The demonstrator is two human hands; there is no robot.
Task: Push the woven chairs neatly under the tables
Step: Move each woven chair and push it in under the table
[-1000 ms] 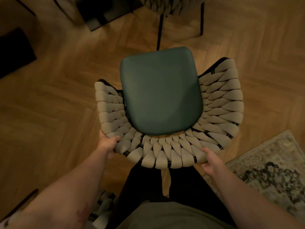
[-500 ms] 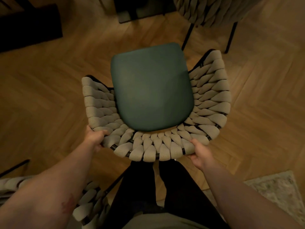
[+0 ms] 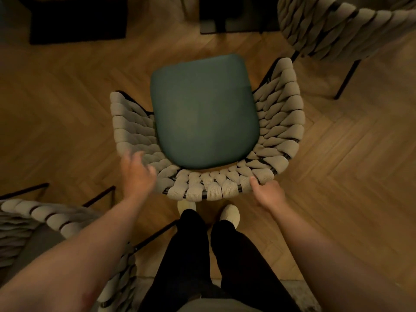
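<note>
Standing at lower left, a neighbouring beige rope-woven chair (image 3: 27,210) on thin black legs shows its curved back rim, close beside the person's left forearm. Next, the left hand (image 3: 137,174), motion-blurred, hovers with fingers spread and relaxed, grasping nothing, over the rear left corner of the central chair; whether it touches the weave cannot be told. Centre: the beige rope-woven armchair with black frame (image 3: 281,122) stands upright on the herringbone wooden floor (image 3: 56,131), its open front pointing away from the person and toward a dark flat base (image 3: 227,16) at the top edge. A rounded dark green seat cushion (image 3: 202,109) fills its shell. Below the back rim appear pale shoes (image 3: 229,216) and black trousers (image 3: 191,255). The right hand (image 3: 267,194) grips the rear right of the back rim, thumb on top of the weave. At upper right, a third beige rope-woven chair (image 3: 326,25) stands near the central one's right arm, not touching it.
</note>
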